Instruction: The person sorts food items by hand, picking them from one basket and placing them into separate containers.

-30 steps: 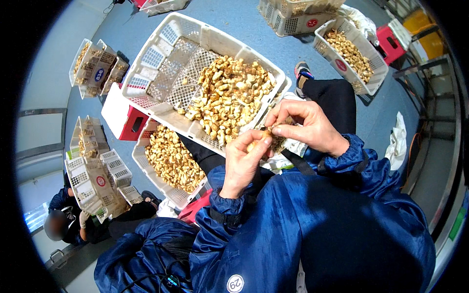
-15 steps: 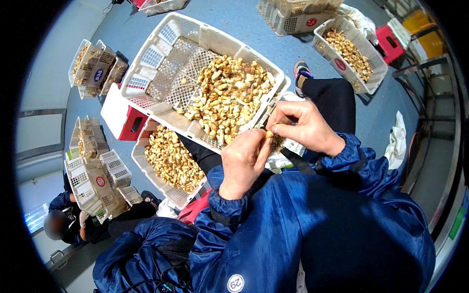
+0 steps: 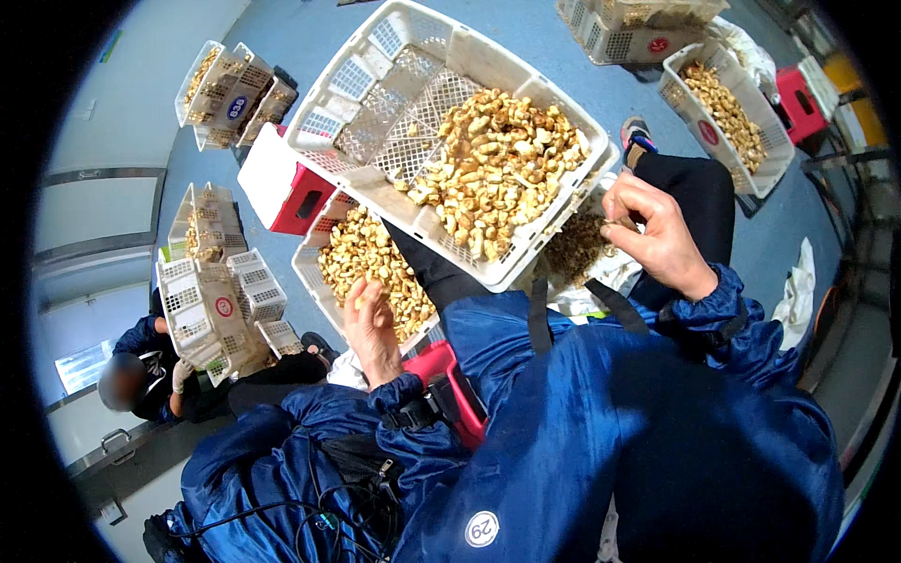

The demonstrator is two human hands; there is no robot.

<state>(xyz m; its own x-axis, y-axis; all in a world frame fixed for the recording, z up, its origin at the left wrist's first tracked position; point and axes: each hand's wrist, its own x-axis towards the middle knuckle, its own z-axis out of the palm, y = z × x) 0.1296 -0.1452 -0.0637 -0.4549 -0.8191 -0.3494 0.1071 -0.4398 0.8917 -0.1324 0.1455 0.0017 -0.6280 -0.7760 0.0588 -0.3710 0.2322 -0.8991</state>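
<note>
My left hand (image 3: pixel 372 330) is over a lower white crate (image 3: pixel 314 274) full of small yellow-brown pieces that look like mushrooms (image 3: pixel 368 255). Its fingers are drawn together, and whatever lies at their tips blends with the pile behind. My right hand (image 3: pixel 660 238) is closed in a pinch, its thumb against the forefinger; the tiny thing there is too small to name. Below and beside it lie dark brown scraps (image 3: pixel 574 246) on pale sheeting. A large white crate (image 3: pixel 361 111), partly filled with the same mushroom-like pieces (image 3: pixel 502 169), rests across in front of me.
A red-and-white stool (image 3: pixel 298 192) stands left of the large crate. Stacked crates (image 3: pixel 211 310) and a co-worker (image 3: pixel 141 380) are at the far left. Another filled crate (image 3: pixel 694 117) sits at the far right near a red stool (image 3: pixel 800 105). A metal rack lines the right side.
My hands were together at the large crate's near edge, pinching a small piece. Now they are apart: the left has moved left over the lower crate, and the right stays by the scraps.
</note>
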